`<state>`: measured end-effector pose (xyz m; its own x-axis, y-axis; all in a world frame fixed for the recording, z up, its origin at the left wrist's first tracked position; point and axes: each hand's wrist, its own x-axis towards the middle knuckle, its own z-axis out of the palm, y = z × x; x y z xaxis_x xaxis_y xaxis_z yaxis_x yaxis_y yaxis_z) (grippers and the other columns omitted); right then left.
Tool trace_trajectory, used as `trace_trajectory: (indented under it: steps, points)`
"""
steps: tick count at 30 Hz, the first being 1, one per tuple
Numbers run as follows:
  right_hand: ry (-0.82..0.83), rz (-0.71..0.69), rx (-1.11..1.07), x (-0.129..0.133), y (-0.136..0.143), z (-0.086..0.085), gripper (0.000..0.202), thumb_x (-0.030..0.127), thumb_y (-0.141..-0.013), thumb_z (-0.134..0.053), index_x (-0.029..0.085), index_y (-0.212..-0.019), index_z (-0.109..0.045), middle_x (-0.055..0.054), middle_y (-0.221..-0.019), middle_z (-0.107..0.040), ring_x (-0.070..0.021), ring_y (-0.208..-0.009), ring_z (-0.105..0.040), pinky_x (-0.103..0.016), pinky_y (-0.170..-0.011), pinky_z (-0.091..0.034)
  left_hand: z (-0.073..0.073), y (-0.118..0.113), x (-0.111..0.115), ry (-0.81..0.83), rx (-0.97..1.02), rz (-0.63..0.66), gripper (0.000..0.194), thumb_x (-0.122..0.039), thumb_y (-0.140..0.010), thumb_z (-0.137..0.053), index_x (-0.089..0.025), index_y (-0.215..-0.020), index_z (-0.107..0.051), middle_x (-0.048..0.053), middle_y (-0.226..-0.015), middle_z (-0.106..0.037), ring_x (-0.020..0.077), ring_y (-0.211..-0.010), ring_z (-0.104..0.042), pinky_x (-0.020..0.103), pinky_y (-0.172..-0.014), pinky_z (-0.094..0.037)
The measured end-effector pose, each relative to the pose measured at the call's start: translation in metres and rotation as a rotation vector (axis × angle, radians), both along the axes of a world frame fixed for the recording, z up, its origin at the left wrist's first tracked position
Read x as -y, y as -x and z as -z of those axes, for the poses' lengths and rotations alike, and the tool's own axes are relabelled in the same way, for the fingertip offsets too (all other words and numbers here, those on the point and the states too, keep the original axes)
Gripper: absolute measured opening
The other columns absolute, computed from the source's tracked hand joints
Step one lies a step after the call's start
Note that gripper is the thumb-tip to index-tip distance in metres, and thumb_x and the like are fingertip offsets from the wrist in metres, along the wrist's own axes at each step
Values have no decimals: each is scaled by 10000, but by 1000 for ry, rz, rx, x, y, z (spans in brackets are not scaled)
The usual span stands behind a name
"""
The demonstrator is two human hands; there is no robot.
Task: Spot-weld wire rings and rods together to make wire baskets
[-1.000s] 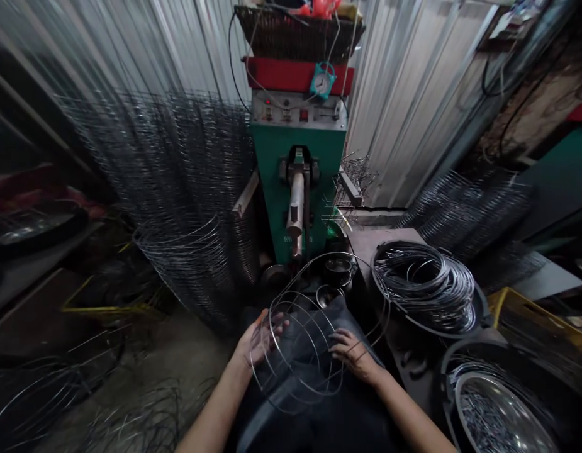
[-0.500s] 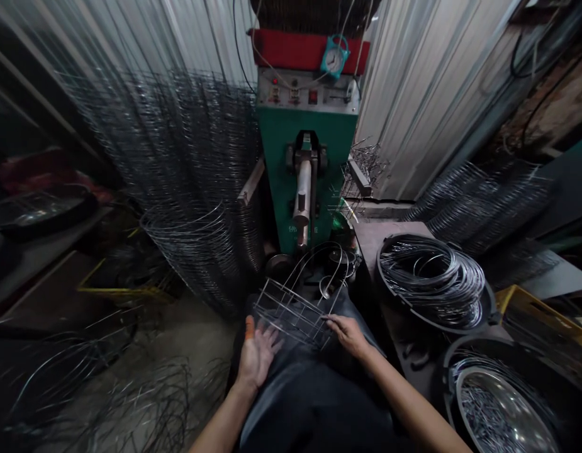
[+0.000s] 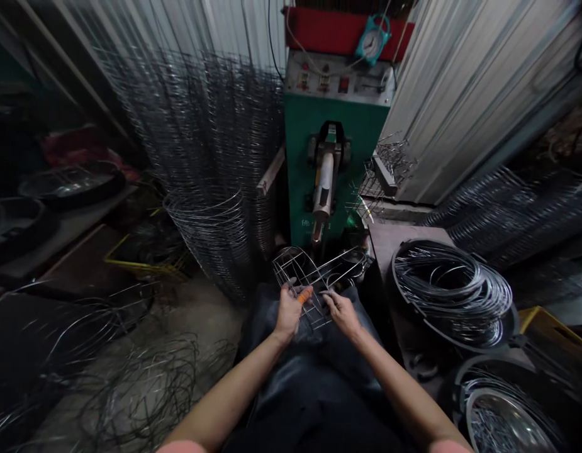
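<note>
A wire rack point(image 3: 318, 277) of thin metal rods is held over my lap, tilted, its far part close to the lower end of the machine. My left hand point(image 3: 291, 308) is closed around the rack's left side; orange wrapping covers its thumb. At the rack's near right edge, my right hand point(image 3: 341, 313) pinches a wire between thumb and fingers. Just beyond the rack stands a green spot-welding machine point(image 3: 335, 163), its rod-shaped electrode arm point(image 3: 324, 182) pointing toward me. A dark apron point(image 3: 314, 384) covers my lap beneath both hands.
Tall stacks of wire rings point(image 3: 210, 126) rise on the left. On the right bench, a black basin point(image 3: 397, 283) holds curved wires; a steel bowl point(image 3: 531, 418) of small metal pieces sits nearer. Loose wires point(image 3: 144, 384) lie on the left floor. A blue clock point(image 3: 372, 41) hangs on the machine.
My left hand, open and apart from the rack before, has closed on it. The rack has been turned, and its curved wires now lie differently. The view has shifted left.
</note>
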<state>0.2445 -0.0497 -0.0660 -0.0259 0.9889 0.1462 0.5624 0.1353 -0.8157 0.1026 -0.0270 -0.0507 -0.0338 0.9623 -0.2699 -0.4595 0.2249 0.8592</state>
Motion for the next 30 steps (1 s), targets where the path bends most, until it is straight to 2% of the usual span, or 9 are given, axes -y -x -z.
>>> trace_trajectory:
  steps: [4, 7, 10, 12, 14, 18, 21, 25, 30]
  points:
    - [-29, -36, 182, -4, -9, -20, 339, 413, -895, -378, 227, -971, -650, -44, -797, -679, -197, -696, -624, -290, -636, -480, -8, 1, -18, -38, 77, 41, 579, -355, -594, -753, -208, -1053, -431, -69, -720, -457, 42, -468, -400, 200, -426, -385]
    - [-215, 94, 327, -14, -32, -49, 326, 437, -893, -412, 227, -917, -659, -72, -891, -673, -220, -837, -612, -329, -758, -470, -12, 5, -28, -45, 74, 77, 574, -363, -591, -754, -207, -1046, -441, -77, -712, -423, 25, -443, -358, 180, -375, -318]
    - [-400, 201, 431, -41, -55, -76, 359, 482, -861, -470, 203, -1011, -639, -109, -1054, -626, -266, -1039, -530, -399, -892, -413, -16, 7, -36, -37, 68, 96, 587, -368, -573, -763, -208, -1039, -444, -83, -698, -413, 16, -427, -347, 177, -365, -293]
    - [-407, 133, 512, -64, -64, -83, 398, 506, -829, -513, 207, -1069, -623, -113, -1165, -580, -295, -1156, -447, -457, -964, -343, -19, 7, -40, -36, 67, 102, 588, -370, -567, -765, -208, -1032, -444, -88, -684, -413, 13, -413, -339, 178, -363, -285]
    - [-325, 5, 536, -86, -69, -82, 370, 504, -829, -516, 221, -1033, -639, -95, -1119, -613, -288, -1126, -480, -487, -983, -303, -21, 6, -44, -30, 74, 98, 588, -371, -565, -767, -208, -1027, -442, -89, -680, -419, 13, -409, -338, 175, -361, -283]
    - [-160, -170, 368, -114, -72, -71, 315, 482, -856, -481, 228, -839, -667, -51, -850, -674, -212, -841, -598, -374, -814, -424, -21, 5, -52, 1, 75, 60, 586, -357, -552, -778, -196, -1008, -447, -91, -667, -412, 16, -415, -331, 169, -353, -290]
    - [-193, -112, 276, -121, -71, -65, 313, 507, -828, -514, 236, -789, -664, -47, -802, -661, -213, -796, -586, -333, -714, -430, -21, 3, -58, 25, 86, 57, 575, -358, -539, -786, -189, -974, -451, -96, -643, -404, 19, -411, -325, 172, -350, -301]
    - [-256, -51, 262, -125, -66, -60, 336, 534, -815, -523, 235, -739, -656, -47, -765, -646, -223, -778, -564, -355, -717, -406, -22, -2, -65, 60, 113, 44, 581, -361, -521, -798, -190, -951, -446, -95, -642, -420, 15, -397, -315, 172, -342, -297]
    - [-287, -67, 256, -133, -66, -59, 350, 534, -833, -497, 234, -735, -648, -47, -755, -639, -220, -779, -545, -362, -723, -393, -23, -6, -73, 69, 131, 22, 593, -332, -506, -810, -183, -953, -449, -90, -649, -435, 13, -399, -323, 168, -337, -290]
